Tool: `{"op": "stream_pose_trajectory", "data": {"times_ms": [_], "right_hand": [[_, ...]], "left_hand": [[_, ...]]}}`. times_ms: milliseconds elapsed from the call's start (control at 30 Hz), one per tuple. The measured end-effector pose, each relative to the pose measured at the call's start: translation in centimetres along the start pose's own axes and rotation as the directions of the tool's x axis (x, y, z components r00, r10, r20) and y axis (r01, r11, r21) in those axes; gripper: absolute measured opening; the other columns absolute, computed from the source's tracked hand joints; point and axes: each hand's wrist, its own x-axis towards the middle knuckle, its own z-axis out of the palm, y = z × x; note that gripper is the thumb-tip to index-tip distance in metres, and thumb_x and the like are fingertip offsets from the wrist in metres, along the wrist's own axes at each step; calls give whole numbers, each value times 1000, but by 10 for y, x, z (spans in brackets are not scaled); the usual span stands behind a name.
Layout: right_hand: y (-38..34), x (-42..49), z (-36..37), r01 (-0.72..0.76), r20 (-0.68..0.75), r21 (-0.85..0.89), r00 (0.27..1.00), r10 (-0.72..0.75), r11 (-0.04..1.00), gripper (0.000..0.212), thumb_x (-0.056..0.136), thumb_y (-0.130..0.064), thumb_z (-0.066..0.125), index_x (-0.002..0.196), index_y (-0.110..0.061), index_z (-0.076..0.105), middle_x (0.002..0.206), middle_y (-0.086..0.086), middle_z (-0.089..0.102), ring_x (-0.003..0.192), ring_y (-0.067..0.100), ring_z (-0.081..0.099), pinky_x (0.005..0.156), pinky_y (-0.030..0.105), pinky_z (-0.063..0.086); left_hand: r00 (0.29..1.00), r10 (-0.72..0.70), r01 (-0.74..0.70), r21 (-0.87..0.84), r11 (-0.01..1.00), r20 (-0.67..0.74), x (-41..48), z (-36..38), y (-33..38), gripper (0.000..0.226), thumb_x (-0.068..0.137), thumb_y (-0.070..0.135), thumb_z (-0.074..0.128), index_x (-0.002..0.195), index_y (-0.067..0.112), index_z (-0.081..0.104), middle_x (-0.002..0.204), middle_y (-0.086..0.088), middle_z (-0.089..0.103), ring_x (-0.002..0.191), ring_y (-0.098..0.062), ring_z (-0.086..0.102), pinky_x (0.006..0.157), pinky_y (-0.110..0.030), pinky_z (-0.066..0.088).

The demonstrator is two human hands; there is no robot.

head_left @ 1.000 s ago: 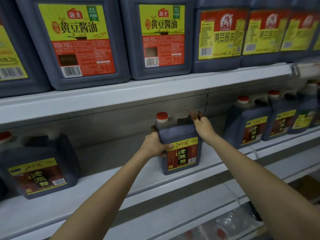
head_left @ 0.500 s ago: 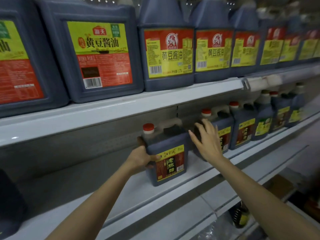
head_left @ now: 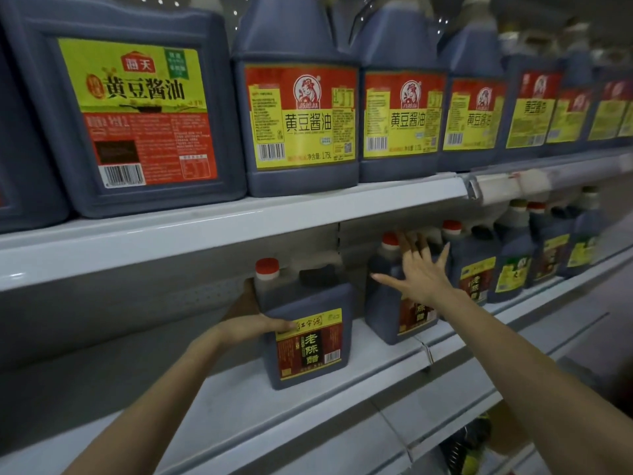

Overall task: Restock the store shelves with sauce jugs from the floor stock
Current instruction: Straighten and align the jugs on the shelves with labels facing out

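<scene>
Dark-brown plastic, red screw cap, yellow-and-red label: vinegar jug [head_left: 305, 334]. Stands upright near the front edge of the white metal lower shelf [head_left: 233, 406]. Gripped at its left side by the left hand [head_left: 250, 325], thumb laid across the front at the label's top corner, fingers wrapped round behind and mostly out of sight.

Right hand [head_left: 421, 272] wide open, fingers splayed, holding nothing, palm turned toward the second jug [head_left: 383, 303] of the same kind just to the right. Fingertips up by that jug's handle and red cap, possibly touching it; too blurred to say. Narrow gap between the two jugs.

Further right on the same shelf, a row of smaller dark bottles [head_left: 510, 269] with yellow labels. Above, on the white upper shelf [head_left: 205, 228], a large square dark soy-sauce jug [head_left: 137, 111] with a green-and-red label, beside a line of tall dark jugs [head_left: 301, 118] with red-and-yellow labels.
</scene>
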Motion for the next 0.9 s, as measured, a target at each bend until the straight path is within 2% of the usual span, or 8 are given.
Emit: {"op": "stream_pose_trajectory", "data": {"times_ms": [100, 167, 267, 367, 467, 600, 733, 900], "right_hand": [[11, 10, 1, 45, 33, -51, 999, -44, 998, 103, 81, -79, 27, 152, -9, 1, 159, 11, 13, 147, 34, 0, 107, 67, -12], [15, 16, 4, 65, 21, -47, 998, -64, 997, 103, 80, -80, 23, 152, -13, -8, 160, 12, 7, 146, 37, 1, 109, 67, -10], [15, 22, 11, 62, 0, 33, 998, -62, 998, 109, 69, -83, 15, 152, -16, -9, 161, 10, -4, 145, 40, -4, 111, 64, -8], [16, 25, 16, 66, -25, 106, 998, -63, 992, 111, 69, -85, 17, 152, -15, -7, 161, 8, -2, 144, 41, -6, 111, 63, -10], [17, 25, 17, 77, -10, 175, 997, -76, 982, 110, 74, -85, 26, 152, -15, -7, 161, 8, -2, 144, 41, -7, 113, 60, -9], [16, 24, 16, 88, 10, 230, 996, -93, 969, 117, 67, -89, 22, 152, -14, -9, 160, 10, -7, 144, 39, -13, 111, 60, -11], [14, 21, 16, 92, 8, 259, 995, -97, 961, 120, 66, -91, 26, 151, -14, -11, 159, 12, -13, 143, 36, -21, 112, 60, -13], [15, 23, 20, 99, -1, 304, 995, -103, 948, 118, 64, -88, 25, 151, -18, -12, 159, 10, -16, 142, 33, -26, 111, 61, -16]], "left_hand": [[999, 17, -20, -57, 998, -47, 7, 2, -8, 25, 87, 19, 64, 93, 34, 44, 101, 7, 58, 99, -11, 57, 105, -34, 38], [999, 8, -10, -37, 999, -53, 12, 3, -15, 20, 83, 29, 66, 95, 34, 51, 98, 10, 61, 91, -6, 58, 101, -32, 40], [992, -11, 6, -35, 999, -124, 16, 7, -22, 34, 65, 46, 68, 95, 38, 55, 100, 9, 63, 99, -14, 61, 102, -37, 41], [987, 2, -6, -22, 1000, -162, 18, 13, -20, 32, 67, 46, 70, 95, 39, 55, 108, 2, 64, 106, -20, 61, 103, -42, 43], [981, 16, -23, -31, 999, -192, 22, 21, -13, 22, 79, 34, 71, 92, 38, 54, 101, 5, 63, 94, -12, 62, 86, -27, 48], [974, 50, -59, -36, 998, -221, 29, 34, -1, 19, 82, 29, 71, 88, 34, 54, 84, 15, 58, 76, 1, 56, 62, -10, 43], [972, 60, -64, -12, 998, -229, 42, 48, 11, 27, 82, 31, 71, 103, 28, 54, 95, 6, 60, 82, -7, 58, 71, -15, 47], [974, 79, -80, 6, 997, -215, 59, 60, 22, 28, 83, 33, 69, 104, 26, 52, 99, 3, 59, 86, -9, 56, 64, -10, 42]]}}
